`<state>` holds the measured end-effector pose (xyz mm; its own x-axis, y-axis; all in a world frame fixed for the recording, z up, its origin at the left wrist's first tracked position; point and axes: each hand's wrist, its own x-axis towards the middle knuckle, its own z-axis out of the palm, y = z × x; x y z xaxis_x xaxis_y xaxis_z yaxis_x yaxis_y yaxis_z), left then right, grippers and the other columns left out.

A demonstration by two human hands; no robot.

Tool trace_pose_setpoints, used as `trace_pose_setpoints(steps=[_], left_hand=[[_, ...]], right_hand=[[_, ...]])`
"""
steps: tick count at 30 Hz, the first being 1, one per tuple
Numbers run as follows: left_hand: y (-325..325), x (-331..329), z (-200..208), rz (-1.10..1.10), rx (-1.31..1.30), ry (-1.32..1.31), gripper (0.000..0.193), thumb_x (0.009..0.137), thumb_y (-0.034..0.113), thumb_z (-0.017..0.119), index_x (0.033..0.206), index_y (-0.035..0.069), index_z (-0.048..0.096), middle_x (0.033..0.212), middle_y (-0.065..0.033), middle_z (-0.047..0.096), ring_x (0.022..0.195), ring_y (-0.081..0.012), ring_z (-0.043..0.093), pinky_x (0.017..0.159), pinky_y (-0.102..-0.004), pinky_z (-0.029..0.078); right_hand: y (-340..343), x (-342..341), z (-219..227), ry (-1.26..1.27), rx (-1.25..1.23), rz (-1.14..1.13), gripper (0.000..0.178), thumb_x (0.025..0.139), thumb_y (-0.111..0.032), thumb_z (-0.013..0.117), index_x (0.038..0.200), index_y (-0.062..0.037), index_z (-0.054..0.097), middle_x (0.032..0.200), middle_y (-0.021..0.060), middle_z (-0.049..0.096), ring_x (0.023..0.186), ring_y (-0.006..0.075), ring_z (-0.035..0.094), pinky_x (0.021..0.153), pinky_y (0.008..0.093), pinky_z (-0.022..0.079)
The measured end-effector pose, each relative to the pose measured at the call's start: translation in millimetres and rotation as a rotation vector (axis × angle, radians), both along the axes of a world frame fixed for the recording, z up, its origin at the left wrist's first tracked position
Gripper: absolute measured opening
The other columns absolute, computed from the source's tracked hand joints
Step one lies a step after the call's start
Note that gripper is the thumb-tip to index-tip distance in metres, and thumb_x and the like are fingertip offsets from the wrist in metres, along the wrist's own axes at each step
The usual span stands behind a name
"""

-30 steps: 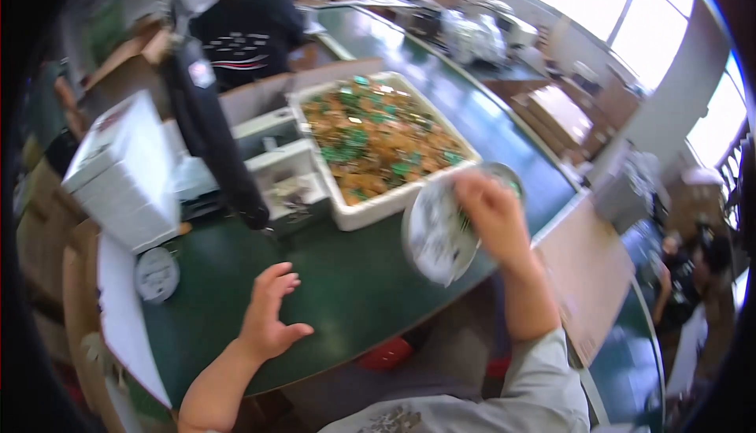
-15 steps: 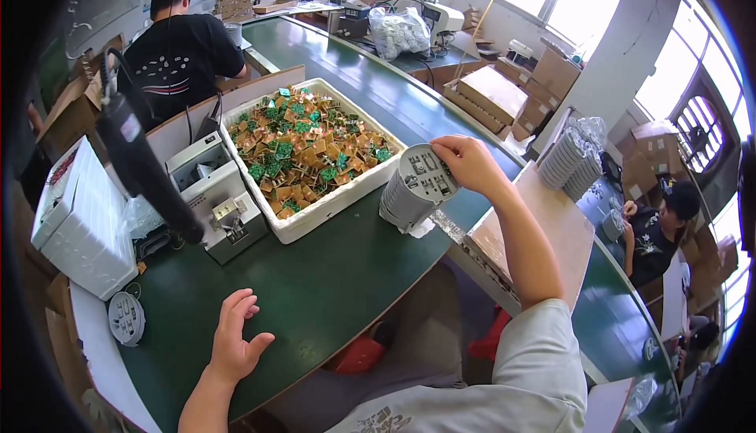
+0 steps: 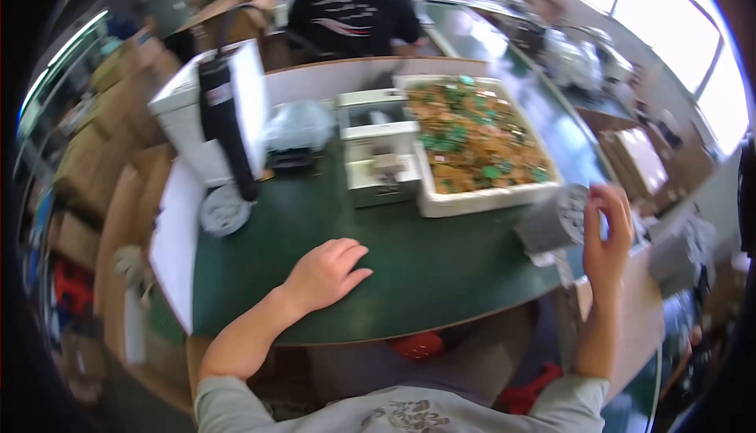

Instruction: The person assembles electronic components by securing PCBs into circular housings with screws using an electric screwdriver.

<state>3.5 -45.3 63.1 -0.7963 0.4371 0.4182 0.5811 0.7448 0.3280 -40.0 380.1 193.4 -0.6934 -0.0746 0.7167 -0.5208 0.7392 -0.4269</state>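
Observation:
My left hand point(image 3: 328, 274) is over the green table, palm down, with its thumb apart from loosely bent fingers and nothing visible in it. At the right, my right hand point(image 3: 608, 232) is raised beside a stack of grey round discs point(image 3: 550, 222). Its fingers are curved, with a gap to the thumb, and I see nothing between them; the picture is smeared there. The stack leans, with its patterned top disc turned toward that hand; whether they touch I cannot tell. A single grey round disc point(image 3: 225, 211) lies at the table's left side.
A white foam box point(image 3: 488, 200) full of brown and green circuit boards stands behind my hands. Left of it are a grey bench machine point(image 3: 383, 169), a black hanging tool point(image 3: 220, 118) and a white foam container point(image 3: 185, 94). A person in black point(image 3: 354, 19) works beyond a low partition.
The view has swung left. My right hand has come off the stack's top disc to a raised position beside it. My left hand has turned palm down, lower over the table.

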Motion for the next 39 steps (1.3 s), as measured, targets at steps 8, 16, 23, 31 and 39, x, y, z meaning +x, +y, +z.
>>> trace_pose_setpoints(steps=[8,16,23,31,39], left_hand=[[-125,48,17,0.716,-0.123,0.126,0.026,0.095,0.009,0.067,0.119,0.000,0.067,0.124,-0.0153,0.064,0.103,-0.0375,0.065,0.090,-0.0416,0.055],[-183,56,17,0.649,-0.035,0.077,0.013,0.098,0.004,0.060,0.106,-0.002,0.068,0.109,-0.0148,0.066,0.096,-0.0356,0.064,0.089,-0.0397,0.052],[-63,67,23,0.370,-0.243,0.235,0.009,0.092,0.003,0.062,0.101,0.003,0.064,0.106,-0.0124,0.065,0.087,-0.0314,0.060,0.080,-0.0384,0.049],[-107,49,-19,0.551,-0.115,0.197,0.011,0.091,0.001,0.063,0.101,0.004,0.060,0.102,-0.0130,0.061,0.088,-0.0336,0.060,0.081,-0.0414,0.050],[-126,53,6,0.734,-0.105,0.110,0.015,0.088,0.001,0.066,0.100,0.004,0.057,0.097,-0.0139,0.060,0.086,-0.0350,0.059,0.080,-0.0442,0.049]], right_hand=[[-28,48,-48,-0.236,-0.050,0.342,0.023,0.081,0.007,0.069,0.103,0.0005,0.073,0.105,0.0129,0.072,0.088,0.0272,0.068,0.079,0.0345,0.055],[-88,0,-70,-0.316,-0.190,0.511,0.018,0.092,0.004,0.069,0.109,-0.0001,0.073,0.110,0.0096,0.071,0.082,0.0199,0.065,0.072,0.0287,0.053],[-91,-65,-67,-0.275,-0.138,0.206,0.013,0.094,-0.003,0.069,0.106,-0.0002,0.073,0.095,0.0100,0.072,0.075,0.0215,0.065,0.071,0.0295,0.054],[-100,-99,-89,-0.225,0.040,0.076,0.018,0.095,-0.011,0.065,0.108,-0.0018,0.074,0.100,0.0130,0.074,0.081,0.0310,0.069,0.075,0.0392,0.056],[-129,-146,-91,-0.316,0.436,-0.134,0.022,0.094,-0.014,0.062,0.109,-0.0024,0.074,0.105,0.0155,0.074,0.089,0.0396,0.070,0.080,0.0457,0.057]])
